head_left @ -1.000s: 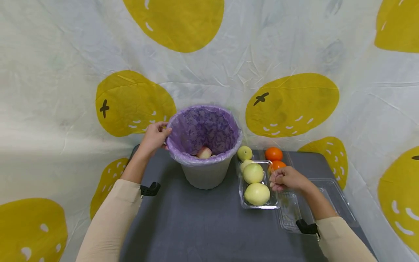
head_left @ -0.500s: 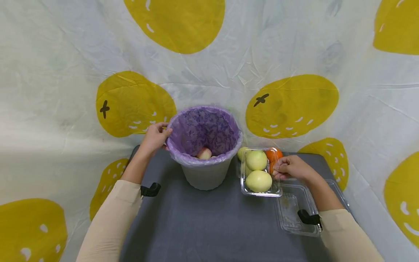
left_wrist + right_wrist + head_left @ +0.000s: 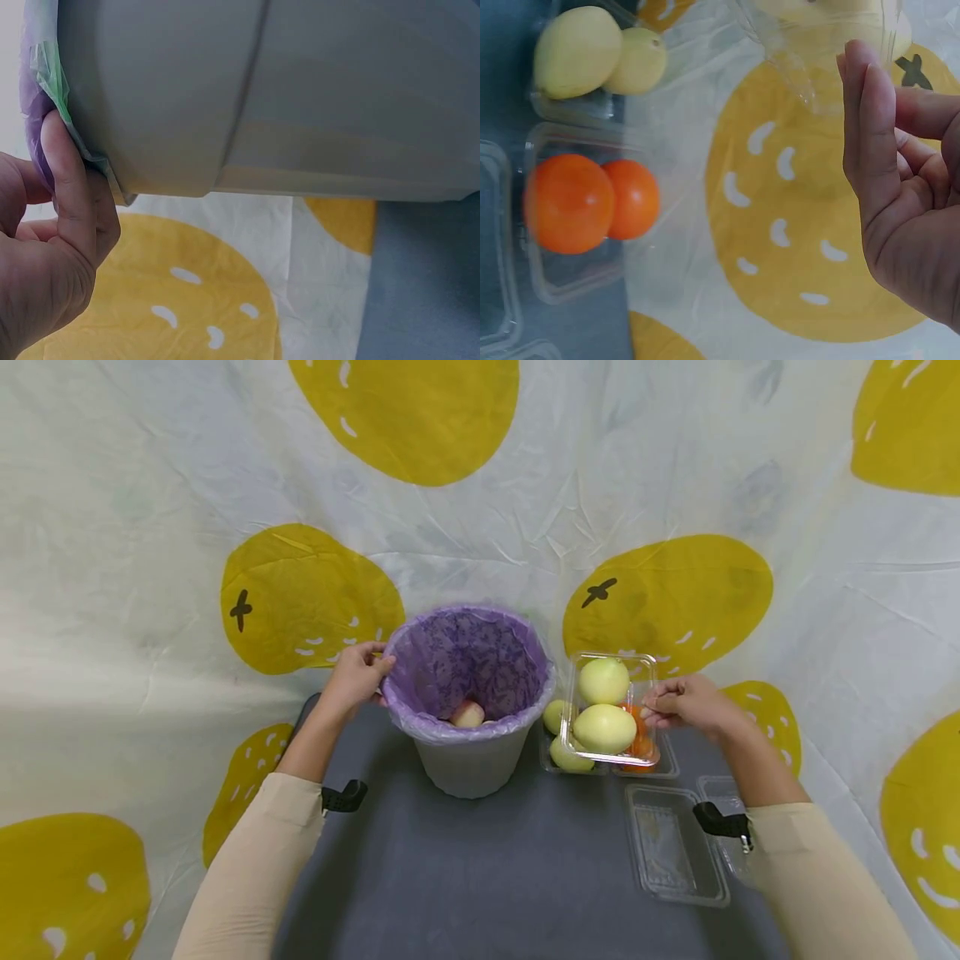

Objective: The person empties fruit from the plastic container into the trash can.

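Observation:
My left hand (image 3: 358, 678) grips the rim of a white bin (image 3: 472, 768), thumb over the purple bag (image 3: 427, 670) that lines it. In the left wrist view the fingers (image 3: 69, 180) curl under the rim from outside. My right hand (image 3: 692, 703) pinches the right edge of a clear plastic tray (image 3: 611, 759), raised and tilted, right of the bin. Two pale yellow-green fruits (image 3: 604, 729) sit in it. In the right wrist view the lower part of the tray (image 3: 817, 75) shows at the fingertips. A pale reddish fruit (image 3: 468, 713) lies inside the bin.
Below the raised tray, another tray holds pale fruits (image 3: 579, 52), and beside it a tray holds two orange fruits (image 3: 568, 204). Nearer, a bare clear tray (image 3: 675, 847) lies by a second one (image 3: 738, 852) under the right forearm. A fruit-print cloth (image 3: 480, 552) hangs behind the grey table (image 3: 480, 877).
My right hand has lifted the tray with its two fruits up and slightly right, uncovering pale fruits beneath. My left hand has stayed on the bin rim.

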`<state>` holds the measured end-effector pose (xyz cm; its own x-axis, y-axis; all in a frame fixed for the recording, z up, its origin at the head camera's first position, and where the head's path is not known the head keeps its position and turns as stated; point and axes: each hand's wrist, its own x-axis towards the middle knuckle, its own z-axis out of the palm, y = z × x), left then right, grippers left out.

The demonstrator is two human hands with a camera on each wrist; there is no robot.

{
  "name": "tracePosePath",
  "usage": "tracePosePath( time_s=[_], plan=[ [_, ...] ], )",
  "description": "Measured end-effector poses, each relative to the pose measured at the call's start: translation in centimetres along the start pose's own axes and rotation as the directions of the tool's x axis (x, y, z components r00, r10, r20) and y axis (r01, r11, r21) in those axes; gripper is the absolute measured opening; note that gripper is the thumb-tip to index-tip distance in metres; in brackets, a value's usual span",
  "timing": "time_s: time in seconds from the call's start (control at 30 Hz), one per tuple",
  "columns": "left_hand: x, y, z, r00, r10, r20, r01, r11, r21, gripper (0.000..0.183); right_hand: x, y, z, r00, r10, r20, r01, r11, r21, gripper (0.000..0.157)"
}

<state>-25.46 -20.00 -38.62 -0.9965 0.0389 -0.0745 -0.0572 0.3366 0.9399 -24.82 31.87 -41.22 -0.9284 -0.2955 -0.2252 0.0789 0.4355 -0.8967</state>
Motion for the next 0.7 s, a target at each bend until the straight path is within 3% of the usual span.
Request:
tracePosePath(
  time_s=[0.3,0.7],
  plan=[
    [-0.1,0.0,0.1,1.000,0.005,-0.003,-0.005,1.000,0.016,0.045,0.4,-2.8,-2.1,0.999,0.025,-0.041,-0.025,1.000,0.008,0.029],
    [0.2,0.0,-0.2,1.000,0.018,0.001,-0.018,1.000,0.001,0.046,1.5,-8.4,-3.9,0.998,0.001,-0.069,-0.001,1.000,-0.004,0.028]
  ],
)
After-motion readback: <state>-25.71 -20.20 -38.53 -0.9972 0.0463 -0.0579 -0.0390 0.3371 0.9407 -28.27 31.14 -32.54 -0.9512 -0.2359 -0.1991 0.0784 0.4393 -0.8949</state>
